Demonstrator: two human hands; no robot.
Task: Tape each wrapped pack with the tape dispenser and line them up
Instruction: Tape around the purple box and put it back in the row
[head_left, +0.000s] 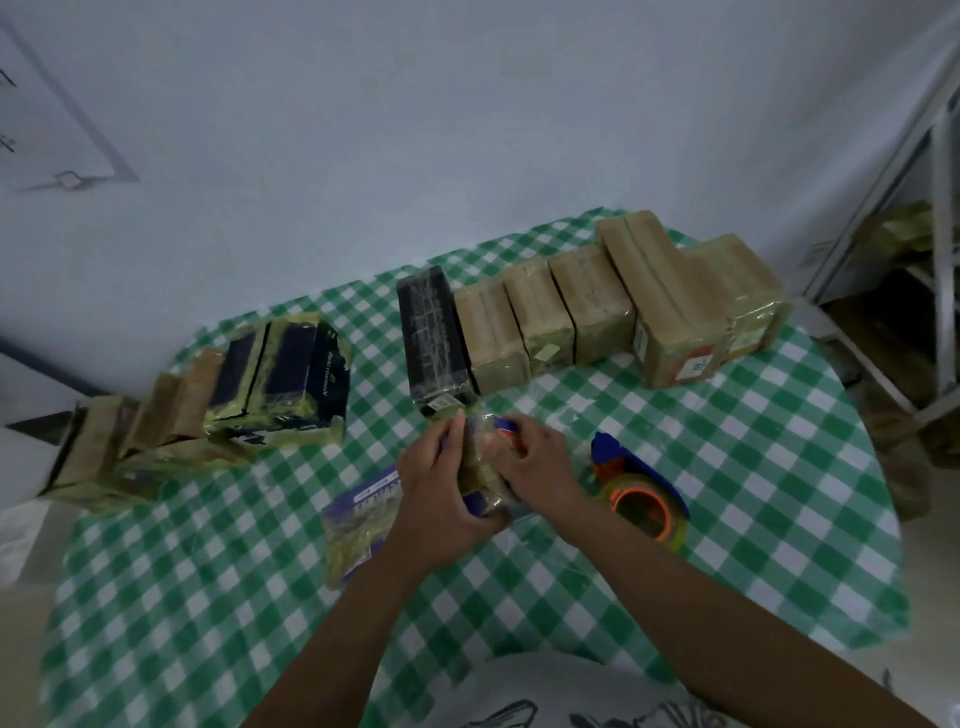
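The pack (480, 470) sits between my two hands at the middle of the bench (753, 519), just in front of the dark end of the row (597, 312). My left hand (441, 483) curls round its near side and my right hand (535, 462) pinches its far top corner, fingers bent, so both have a firm hold. It looks like a small box in glossy, crinkled film: light, I judge, and stiff enough inside to take a squeeze, but the film is likely slick and loose, so I would hold it by the flat sides and press the fold down where the tape must go, not pull at the film. The dispenser (639, 493) lies just beside my right wrist, within easy reach, with no hand on it. A second pack (358, 519) lies flat by my left forearm. Further left a pile (208, 405) of wrapped packs leans untidily, well apart from the row, which stands upright and close-set toward the far right edge. The green-check cloth (208, 597) looks smooth and shiny, so packs may slide on it. Behind is a pale bare wall (467, 130); a metal frame (940, 208) stands at the right.
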